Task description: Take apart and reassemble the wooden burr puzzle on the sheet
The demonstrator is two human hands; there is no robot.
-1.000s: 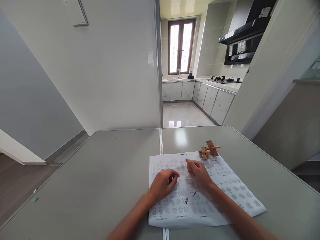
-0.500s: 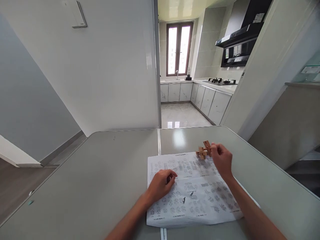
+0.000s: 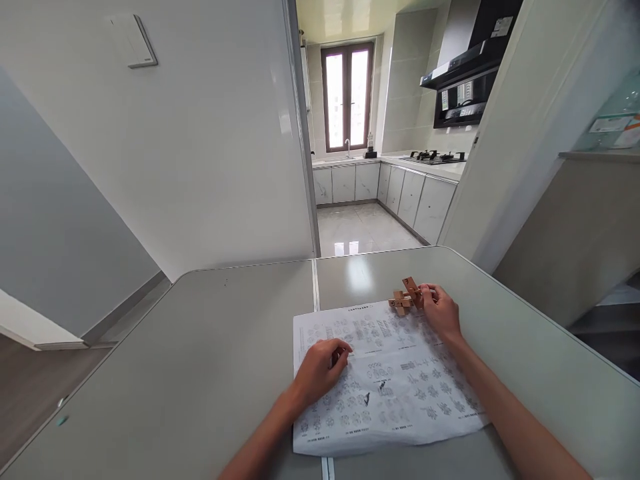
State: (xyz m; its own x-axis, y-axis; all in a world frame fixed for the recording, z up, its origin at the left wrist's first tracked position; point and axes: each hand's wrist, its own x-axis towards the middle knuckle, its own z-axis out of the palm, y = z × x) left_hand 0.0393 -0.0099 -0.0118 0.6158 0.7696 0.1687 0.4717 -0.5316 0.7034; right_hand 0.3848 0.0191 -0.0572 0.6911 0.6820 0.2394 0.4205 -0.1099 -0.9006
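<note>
Table (image 3: pixel 240 347): grey top filling the lower half of the frame, split by a pale seam (image 3: pixel 315 287); its flat surface seems to give the forearms and the paper a steady base

Printed sheet (image 3: pixel 383 363): spread face up at lower centre, mostly right of the seam, between and under the hands, presumably so its rows of small figures can be seen

Left hand (image 3: pixel 323 368): at lower centre, over the sheet's left part; fingers loosely curled, with a narrow gap to the thumb and nothing seen in them; the resting hand probably helps keep the paper from sliding

Right hand (image 3: pixel 441 312): right of centre, by the sheet's upper right edge; thumb and fingers pinched narrow on the right end of the wooden block cluster (image 3: pixel 401 303), likely because that end sticks out and is easy to grip; the exact contact is hidden

Wooden block cluster: at the sheet's top edge, immediately left of the right fingertips and well apart from the left hand, up and to its right

Tilted slat (image 3: pixel 410 287): part of the cluster, leaning beside the right fingertips, marked with a dark character too small to read
</note>
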